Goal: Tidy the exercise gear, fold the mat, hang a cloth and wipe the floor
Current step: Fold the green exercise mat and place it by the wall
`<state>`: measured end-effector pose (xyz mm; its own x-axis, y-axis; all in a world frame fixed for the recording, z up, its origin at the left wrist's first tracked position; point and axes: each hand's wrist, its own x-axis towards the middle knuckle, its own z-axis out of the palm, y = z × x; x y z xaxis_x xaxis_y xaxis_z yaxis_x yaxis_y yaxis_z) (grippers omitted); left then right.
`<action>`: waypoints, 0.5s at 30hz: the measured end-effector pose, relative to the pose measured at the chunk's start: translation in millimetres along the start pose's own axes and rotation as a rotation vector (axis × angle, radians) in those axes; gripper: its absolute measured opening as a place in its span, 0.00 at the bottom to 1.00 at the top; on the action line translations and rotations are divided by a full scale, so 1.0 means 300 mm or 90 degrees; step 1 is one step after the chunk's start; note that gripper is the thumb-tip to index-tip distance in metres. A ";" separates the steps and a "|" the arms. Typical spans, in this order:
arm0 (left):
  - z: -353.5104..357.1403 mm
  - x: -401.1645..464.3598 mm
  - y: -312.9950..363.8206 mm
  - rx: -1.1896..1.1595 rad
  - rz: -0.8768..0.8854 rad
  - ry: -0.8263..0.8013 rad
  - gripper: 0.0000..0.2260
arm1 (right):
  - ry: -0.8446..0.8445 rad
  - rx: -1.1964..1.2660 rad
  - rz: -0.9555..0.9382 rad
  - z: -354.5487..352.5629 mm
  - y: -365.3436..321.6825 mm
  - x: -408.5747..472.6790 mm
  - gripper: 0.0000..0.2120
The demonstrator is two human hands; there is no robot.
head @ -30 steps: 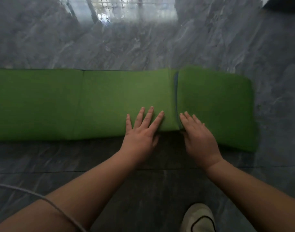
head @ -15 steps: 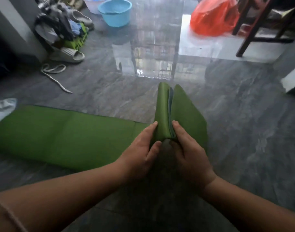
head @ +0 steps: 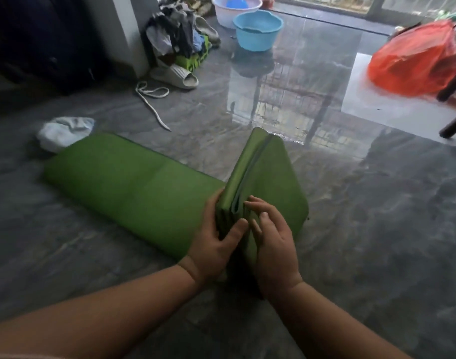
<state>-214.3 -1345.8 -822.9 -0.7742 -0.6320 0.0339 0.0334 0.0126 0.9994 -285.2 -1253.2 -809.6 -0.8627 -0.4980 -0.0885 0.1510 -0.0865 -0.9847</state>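
Folding the mat. The green mat lies on the glossy grey stone floor, its right end raised into a standing fold. The left hand clasps the fold's near edge, thumb across it; the right hand presses flat, fingers spread, on the fold's right face, probably to hold the layers aligned. The mat is matte, foam-like and round-cornered. Beyond the mat's far left end lies a crumpled pale cloth.
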 end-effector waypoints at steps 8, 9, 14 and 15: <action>0.114 -0.059 0.008 0.191 0.103 -0.149 0.32 | 0.058 -0.007 0.120 -0.204 -0.104 0.017 0.07; 0.144 -0.070 0.007 0.214 0.137 -0.173 0.32 | 0.066 -0.014 0.151 -0.250 -0.122 0.020 0.09; 0.337 -0.116 -0.024 0.309 0.304 -0.278 0.34 | 0.064 -0.069 0.262 -0.503 -0.186 -0.014 0.20; 0.383 -0.129 -0.037 0.333 0.321 -0.307 0.35 | 0.067 -0.087 0.270 -0.555 -0.185 -0.032 0.21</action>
<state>-257.3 -1232.3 -834.0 -0.9323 -0.0597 0.3568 0.2414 0.6319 0.7365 -365.6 -1100.1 -779.1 -0.7836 -0.3734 -0.4965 0.4431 0.2243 -0.8679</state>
